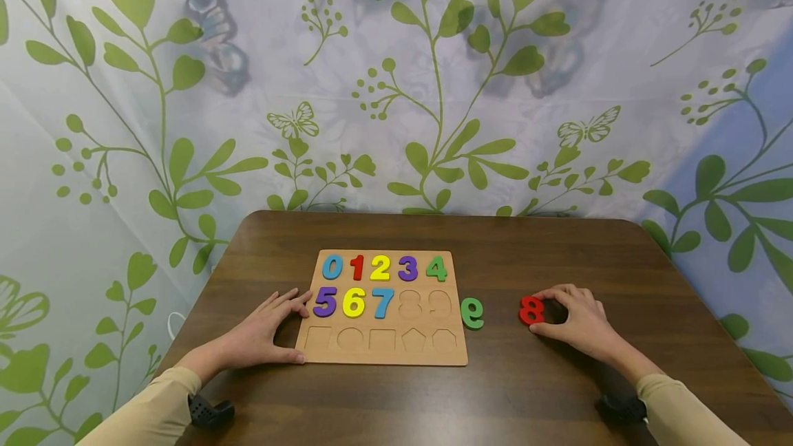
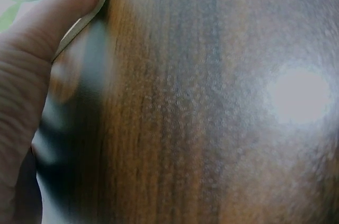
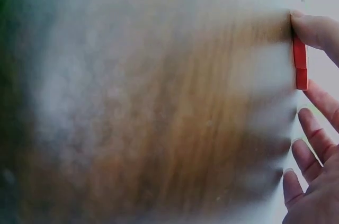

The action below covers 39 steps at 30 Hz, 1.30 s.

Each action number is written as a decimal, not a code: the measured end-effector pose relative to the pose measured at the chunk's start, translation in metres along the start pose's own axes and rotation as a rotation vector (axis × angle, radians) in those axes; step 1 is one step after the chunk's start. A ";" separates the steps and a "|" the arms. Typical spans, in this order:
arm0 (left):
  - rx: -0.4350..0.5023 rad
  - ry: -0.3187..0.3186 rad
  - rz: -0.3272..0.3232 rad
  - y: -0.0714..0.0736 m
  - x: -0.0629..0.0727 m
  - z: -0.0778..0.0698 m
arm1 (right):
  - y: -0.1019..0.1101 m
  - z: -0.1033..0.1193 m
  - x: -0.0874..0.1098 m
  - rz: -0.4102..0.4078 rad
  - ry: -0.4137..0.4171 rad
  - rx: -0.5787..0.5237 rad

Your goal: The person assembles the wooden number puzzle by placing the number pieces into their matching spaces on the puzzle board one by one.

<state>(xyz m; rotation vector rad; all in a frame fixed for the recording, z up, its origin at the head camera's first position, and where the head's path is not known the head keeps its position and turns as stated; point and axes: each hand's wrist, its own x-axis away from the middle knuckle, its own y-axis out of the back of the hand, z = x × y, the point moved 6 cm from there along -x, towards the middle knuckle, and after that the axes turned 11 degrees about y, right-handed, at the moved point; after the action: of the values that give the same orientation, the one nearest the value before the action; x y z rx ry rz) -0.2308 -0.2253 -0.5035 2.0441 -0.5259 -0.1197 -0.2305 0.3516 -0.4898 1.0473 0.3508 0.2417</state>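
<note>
A wooden number puzzle board [image 1: 384, 353] lies on the brown table [image 1: 557, 253]. Coloured numbers 0 to 7 sit in its slots; the 8 and 9 slots and the row of shape slots are bare. My left hand [image 1: 296, 327] rests flat at the board's left edge, and its thumb [image 2: 58, 17] presses against the board edge [image 2: 87, 15]. My right hand [image 1: 540, 310] pinches a red 8 [image 1: 529, 310] that lies on the table right of the board; the red 8 [image 3: 300, 62] shows edge-on between thumb and finger. A green 9 [image 1: 472, 312] lies loose beside the board.
A leaf-and-butterfly printed cloth [image 1: 396, 88] hangs behind and around the table. Bare wood [image 2: 185, 128] stretches in front of the board and to the right of my right hand. Black wrist mounts [image 1: 210, 410] sit on both sleeves.
</note>
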 end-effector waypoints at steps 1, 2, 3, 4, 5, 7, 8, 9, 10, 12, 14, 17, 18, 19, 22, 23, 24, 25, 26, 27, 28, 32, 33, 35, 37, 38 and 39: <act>-0.001 0.002 0.001 0.000 0.000 0.000 | 0.000 0.000 0.000 -0.002 0.001 0.001; -0.002 0.003 0.002 0.000 0.000 0.000 | 0.000 0.001 0.000 -0.005 0.001 0.000; -0.003 0.004 0.002 0.000 0.000 0.000 | 0.000 0.001 0.000 -0.007 0.002 0.001; -0.003 0.005 0.003 0.000 0.000 0.000 | 0.000 0.001 0.000 -0.009 0.002 0.001; -0.004 0.007 0.005 0.000 0.000 0.000 | 0.000 0.002 0.000 -0.011 0.002 0.002; -0.003 0.007 0.006 0.000 0.000 0.000 | 0.000 0.002 0.000 -0.013 0.001 0.004; -0.002 0.008 0.006 0.000 0.000 0.000 | 0.000 0.002 0.000 -0.014 0.000 0.004; -0.002 0.008 0.005 0.000 0.000 0.000 | -0.001 0.002 0.000 -0.014 0.001 0.008; -0.002 0.007 0.005 0.000 0.000 0.000 | -0.001 0.002 -0.001 -0.015 0.002 0.010; -0.005 0.005 0.002 0.000 0.000 0.000 | -0.001 0.002 -0.001 -0.018 0.008 0.020; -0.008 0.005 0.001 0.000 0.000 0.000 | -0.001 0.003 -0.003 -0.025 0.019 0.036; -0.009 0.008 0.002 0.000 0.000 0.000 | -0.001 0.005 -0.006 -0.029 0.041 0.059; -0.009 0.009 0.003 -0.001 0.000 0.001 | -0.001 0.005 -0.007 -0.030 0.044 0.064; -0.009 0.012 0.004 -0.001 0.000 0.001 | -0.002 0.006 -0.009 -0.030 0.046 0.067; -0.014 0.015 0.004 -0.001 -0.001 0.001 | -0.002 0.011 -0.015 -0.019 0.054 0.063; -0.015 0.014 0.004 -0.001 -0.001 0.001 | -0.002 0.013 -0.017 -0.018 0.055 0.062; -0.016 0.013 0.005 -0.001 -0.001 0.001 | -0.002 0.015 -0.019 -0.018 0.058 0.063; -0.016 0.013 0.005 -0.001 -0.001 0.001 | -0.002 0.018 -0.022 -0.015 0.063 0.063; -0.016 0.013 0.006 -0.001 -0.001 0.001 | -0.003 0.021 -0.025 -0.014 0.069 0.064; -0.015 0.011 0.006 -0.001 -0.001 0.001 | -0.003 0.024 -0.027 -0.015 0.074 0.065; -0.016 0.010 0.006 -0.001 -0.001 0.001 | -0.003 0.028 -0.030 -0.017 0.078 0.064; -0.023 0.010 0.008 0.000 -0.002 0.001 | -0.006 0.046 -0.043 -0.024 0.117 0.055; -0.026 0.011 0.009 0.000 -0.002 0.000 | -0.008 0.050 -0.046 -0.024 0.129 0.047; -0.032 0.015 0.013 0.001 -0.003 0.000 | -0.012 0.060 -0.053 -0.022 0.152 0.034; -0.038 0.019 0.017 0.002 -0.003 -0.002 | -0.016 0.069 -0.060 -0.012 0.169 0.019; -0.041 0.021 0.019 0.003 -0.003 -0.002 | -0.018 0.073 -0.063 -0.008 0.175 0.014; -0.046 0.022 0.022 0.003 -0.003 -0.003 | -0.021 0.078 -0.066 -0.002 0.180 0.008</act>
<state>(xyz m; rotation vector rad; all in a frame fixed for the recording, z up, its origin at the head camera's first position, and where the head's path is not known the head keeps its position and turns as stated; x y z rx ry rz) -0.2333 -0.2230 -0.4997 1.9922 -0.5276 -0.0948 -0.2598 0.2561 -0.4619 1.0358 0.5149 0.3341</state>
